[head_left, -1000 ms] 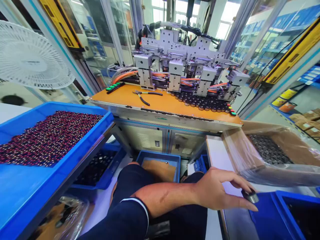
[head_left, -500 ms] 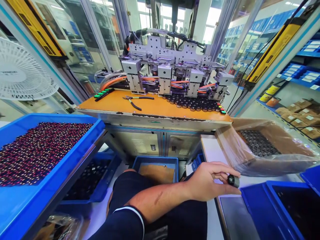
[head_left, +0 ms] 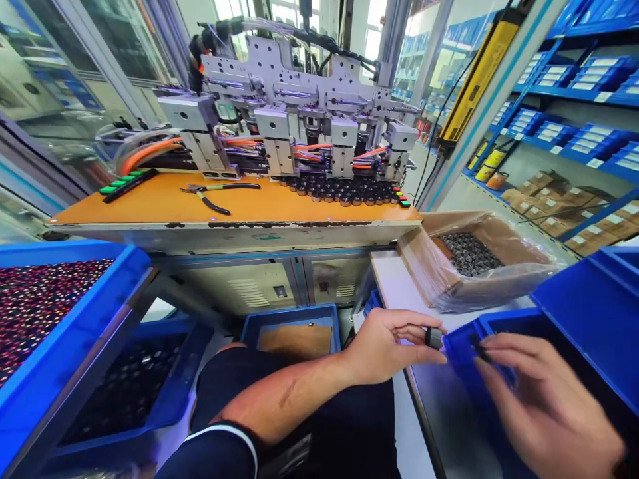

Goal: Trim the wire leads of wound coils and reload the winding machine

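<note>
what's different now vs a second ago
The right hand has come into view, pinching a small dark piece by the blue bin. The left hand has drawn left from that bin; the view has swung right. Unchanged: the left hand holds the cylinder; pliers lie on the bench.

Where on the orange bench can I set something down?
The bench has bare room between the green-and-black strip and the pliers, and a smaller patch between the pliers and the black parts. It's crowded on the right, where those parts pack together below the machine.
</note>
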`<move>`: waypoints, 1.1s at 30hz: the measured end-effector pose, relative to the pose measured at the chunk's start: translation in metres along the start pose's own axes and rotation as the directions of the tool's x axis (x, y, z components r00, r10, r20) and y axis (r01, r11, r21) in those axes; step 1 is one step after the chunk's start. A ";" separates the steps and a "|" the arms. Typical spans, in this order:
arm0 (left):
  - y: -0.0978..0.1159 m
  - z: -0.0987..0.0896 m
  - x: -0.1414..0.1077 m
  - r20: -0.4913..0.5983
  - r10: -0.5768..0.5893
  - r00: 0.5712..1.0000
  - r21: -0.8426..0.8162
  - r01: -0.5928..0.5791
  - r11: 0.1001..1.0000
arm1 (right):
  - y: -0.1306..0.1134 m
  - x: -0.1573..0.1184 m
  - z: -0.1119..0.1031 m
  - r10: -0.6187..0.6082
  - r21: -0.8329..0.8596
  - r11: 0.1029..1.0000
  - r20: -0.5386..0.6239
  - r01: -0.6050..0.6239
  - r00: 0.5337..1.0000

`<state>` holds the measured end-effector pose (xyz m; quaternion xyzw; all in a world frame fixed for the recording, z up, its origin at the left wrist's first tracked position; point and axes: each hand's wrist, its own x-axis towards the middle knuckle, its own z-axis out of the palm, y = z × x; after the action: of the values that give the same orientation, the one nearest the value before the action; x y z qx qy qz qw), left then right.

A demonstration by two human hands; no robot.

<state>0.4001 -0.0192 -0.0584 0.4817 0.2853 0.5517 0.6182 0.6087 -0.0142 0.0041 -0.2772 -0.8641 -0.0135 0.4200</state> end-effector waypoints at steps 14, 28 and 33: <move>-0.001 0.014 0.002 0.050 0.061 0.997 0.040 -0.063 0.997 | 0.002 -0.015 0.015 -0.078 0.050 0.996 0.031 0.077 0.996; 0.008 0.015 -0.002 0.077 -0.053 0.996 0.047 0.050 0.998 | 0.003 -0.021 0.015 -0.116 0.041 0.993 0.068 0.113 0.991; 0.007 0.016 -0.003 0.086 -0.152 0.985 -0.014 0.153 0.988 | 0.002 -0.020 0.013 -0.151 0.001 0.989 0.056 0.151 0.987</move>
<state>0.4102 -0.0272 -0.0466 0.4751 0.2891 0.4847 0.6751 0.6097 -0.0185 -0.0193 -0.2119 -0.8940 -0.0388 0.3930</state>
